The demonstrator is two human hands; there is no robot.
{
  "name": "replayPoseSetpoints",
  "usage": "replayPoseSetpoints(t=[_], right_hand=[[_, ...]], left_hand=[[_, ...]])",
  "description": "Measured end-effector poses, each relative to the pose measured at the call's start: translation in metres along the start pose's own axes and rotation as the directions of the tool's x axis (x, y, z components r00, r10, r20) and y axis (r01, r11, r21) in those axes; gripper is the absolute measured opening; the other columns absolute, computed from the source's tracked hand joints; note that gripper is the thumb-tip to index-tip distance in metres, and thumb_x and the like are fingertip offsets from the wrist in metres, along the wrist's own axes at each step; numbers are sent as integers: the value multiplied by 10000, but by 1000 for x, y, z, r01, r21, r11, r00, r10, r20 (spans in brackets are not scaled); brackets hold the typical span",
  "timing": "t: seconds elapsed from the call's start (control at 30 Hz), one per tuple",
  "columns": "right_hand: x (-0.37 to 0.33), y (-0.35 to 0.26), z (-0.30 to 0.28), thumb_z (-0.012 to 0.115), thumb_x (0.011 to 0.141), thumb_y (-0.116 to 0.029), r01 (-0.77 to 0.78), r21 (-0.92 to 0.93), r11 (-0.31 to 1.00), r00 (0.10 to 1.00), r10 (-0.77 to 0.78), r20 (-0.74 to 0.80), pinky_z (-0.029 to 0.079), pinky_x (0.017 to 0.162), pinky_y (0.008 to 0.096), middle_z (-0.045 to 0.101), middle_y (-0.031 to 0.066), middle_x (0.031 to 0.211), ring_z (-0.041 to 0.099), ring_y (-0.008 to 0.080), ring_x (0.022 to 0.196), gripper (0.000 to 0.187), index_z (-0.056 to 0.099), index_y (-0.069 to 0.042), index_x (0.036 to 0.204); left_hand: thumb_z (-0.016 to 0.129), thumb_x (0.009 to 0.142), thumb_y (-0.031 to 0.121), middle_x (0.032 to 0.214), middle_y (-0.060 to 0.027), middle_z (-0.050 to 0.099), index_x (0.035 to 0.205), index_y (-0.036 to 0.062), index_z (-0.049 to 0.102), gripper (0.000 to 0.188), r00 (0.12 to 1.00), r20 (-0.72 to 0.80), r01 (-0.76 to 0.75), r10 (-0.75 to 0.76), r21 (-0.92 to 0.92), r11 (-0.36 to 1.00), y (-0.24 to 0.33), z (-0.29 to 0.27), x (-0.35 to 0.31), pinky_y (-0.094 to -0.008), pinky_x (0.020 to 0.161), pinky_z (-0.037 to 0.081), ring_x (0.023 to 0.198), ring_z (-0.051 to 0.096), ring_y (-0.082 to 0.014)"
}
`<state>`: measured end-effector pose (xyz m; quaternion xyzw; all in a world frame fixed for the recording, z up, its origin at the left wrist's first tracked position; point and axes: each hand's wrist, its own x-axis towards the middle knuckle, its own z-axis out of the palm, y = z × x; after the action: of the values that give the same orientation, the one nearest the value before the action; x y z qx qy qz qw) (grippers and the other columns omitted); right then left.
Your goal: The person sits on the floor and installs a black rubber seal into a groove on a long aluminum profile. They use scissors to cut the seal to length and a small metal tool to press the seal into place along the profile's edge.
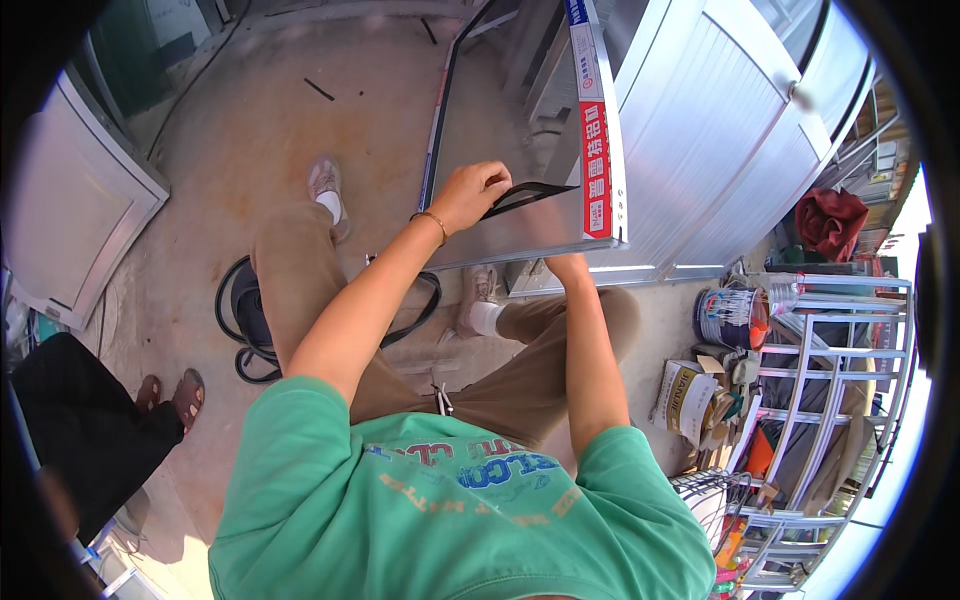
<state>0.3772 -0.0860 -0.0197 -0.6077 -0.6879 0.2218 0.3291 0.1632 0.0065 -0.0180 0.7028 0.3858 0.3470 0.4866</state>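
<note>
A framed glass panel (pixel 520 247), like a window sash, stands tilted in front of my knees. Red, white and blue printed film covers its right side. My left hand (pixel 472 194) is over the glass near the close edge, fingers pinched on a black rubber strip (pixel 545 187). The strip makes a narrow loop that reaches toward the right side of the frame. Under the close right corner is my right hand (pixel 567 264), its fingers hidden behind the frame. A longer black strip (pixel 428 312) lies curved on the floor by my legs.
Large silver panels (pixel 690 130) lean at the right. A grey panel (pixel 85 195) stands at the left, with a person in dark clothes (pixel 95 430) close by. A bucket (pixel 728 318), a cardboard box (pixel 690 398) and a metal rack (pixel 810 375) are at the right.
</note>
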Motion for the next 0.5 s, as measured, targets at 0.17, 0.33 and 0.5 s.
replayPoseSetpoints(t=[0.17,0.33,0.5], right_hand=[[5,13,5,607,991,-174,-6,49,999,997,10,-78,496,928,423,670,174,1112,626,327,1071,278,621,14,1196],[10,27,13,613,977,-142,-9,97,995,996,17,-88,499,924,414,662,156,1102,615,292,1056,274,617,22,1197],[16,40,30,619,963,-111,-26,160,987,995,41,-93,502,920,405,654,137,1092,603,258,1040,273,613,29,1197]], left_hand=[[632,1013,202,874,-51,654,978,-6,628,211,1000,6,19,-19,-127,992,1,4,-5,-299,681,536,754,644,-135],[663,989,177,859,-68,639,957,-15,628,197,988,-103,-106,117,105,989,13,11,-16,-304,665,543,732,644,-157],[698,955,107,858,-94,643,918,-25,636,150,974,-192,-100,120,110,989,17,14,-27,-305,613,543,699,641,-181]])
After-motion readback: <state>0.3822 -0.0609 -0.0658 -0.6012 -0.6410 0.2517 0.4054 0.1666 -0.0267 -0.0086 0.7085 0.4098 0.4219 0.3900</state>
